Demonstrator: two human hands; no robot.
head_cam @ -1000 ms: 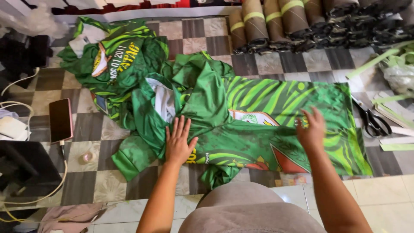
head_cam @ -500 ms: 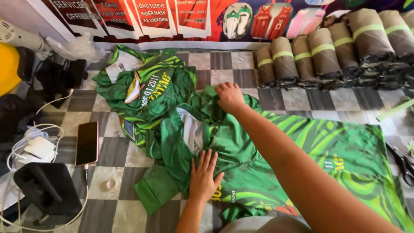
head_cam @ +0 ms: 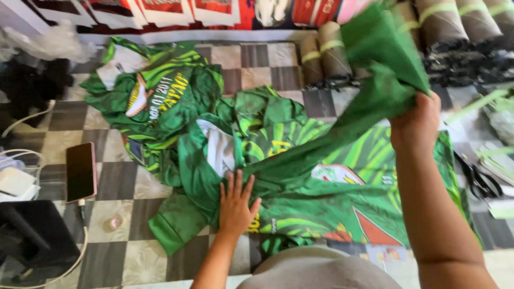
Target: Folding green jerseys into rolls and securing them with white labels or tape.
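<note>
One green jersey [head_cam: 321, 182] spread on checkered floor [head_cam: 251, 59], just ahead of knees [head_cam: 316, 273]. Right hand [head_cam: 415, 126] closed on its sleeve [head_cam: 383, 59], lifted high, fabric blurred, pulled taut down toward the body of the shirt. Left hand [head_cam: 235, 206] flat, fingers spread, pressing lower left part of the jersey, gripping nothing. White collar lining [head_cam: 219, 150] showing just above left hand. Red-and-white crest [head_cam: 332, 174] near middle of shirt, red triangle patch [head_cam: 375, 230] lower right.

Second jersey pile [head_cam: 155, 96] up left, crumpled, touching the first one's edge; print on it not readable enough to matter. Phone [head_cam: 81, 171] lying left of the jerseys, screen dark, cable [head_cam: 80, 251] running from its lower end. White charger [head_cam: 15, 182] and cords far left. Dark bag [head_cam: 32, 235] bottom left corner. Small clear cap [head_cam: 112, 221] on tile below phone.

Scissors [head_cam: 479, 179] on floor right of jersey, near right forearm. Pale green strips [head_cam: 482, 104] right edge. Row of brown rolls [head_cam: 332, 53] with green bands along back wall, black bundles [head_cam: 471, 59] beside them. Posters [head_cam: 176, 10] along wall at top. Clear plastic [head_cam: 53, 40] top left.
</note>
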